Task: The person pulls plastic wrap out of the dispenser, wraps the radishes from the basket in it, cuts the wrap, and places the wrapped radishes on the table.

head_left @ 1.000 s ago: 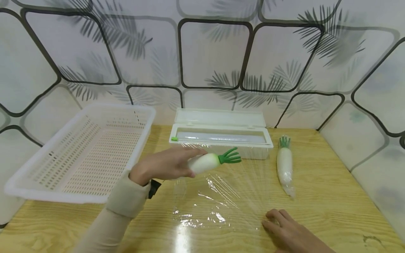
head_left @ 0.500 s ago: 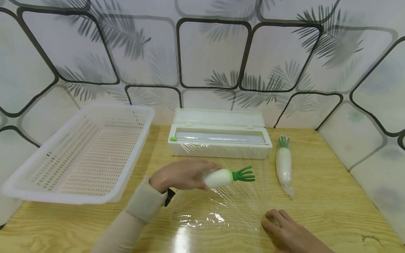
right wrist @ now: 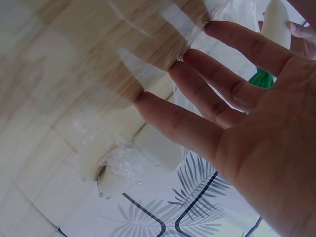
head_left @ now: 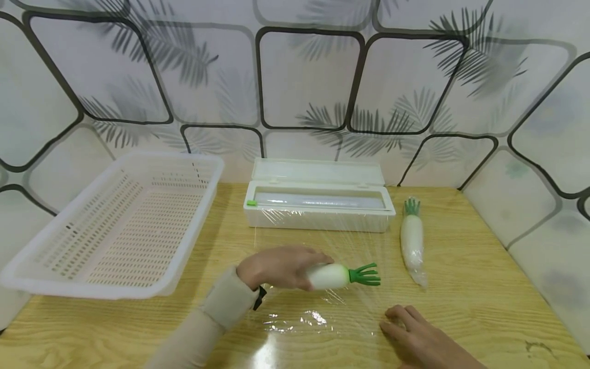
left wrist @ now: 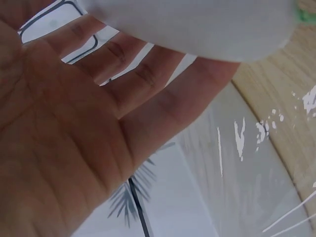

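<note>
In the head view my left hand (head_left: 283,266) grips a white radish (head_left: 329,277) by its body, its green top pointing right. The radish lies level, close over a sheet of plastic wrap (head_left: 318,320). That sheet stretches across the table from a white plastic wrap dispenser (head_left: 318,219) with its lid up. My right hand (head_left: 417,330) rests at the sheet's near right corner. In the right wrist view its fingers (right wrist: 182,121) are extended, fingertips touching the film at the table. The left wrist view has the radish's pale underside (left wrist: 197,27) above my left fingers (left wrist: 173,106).
A second radish (head_left: 412,241), wrapped in clear film, lies on the right of the wooden table (head_left: 484,287). At the left stands a white perforated plastic basket (head_left: 177,277). A patterned wall covering (head_left: 313,77) rises behind and at both sides.
My left hand has carried the radish to the right, nearer to me and lower over the plastic wrap. The right hand has stayed at the sheet's corner.
</note>
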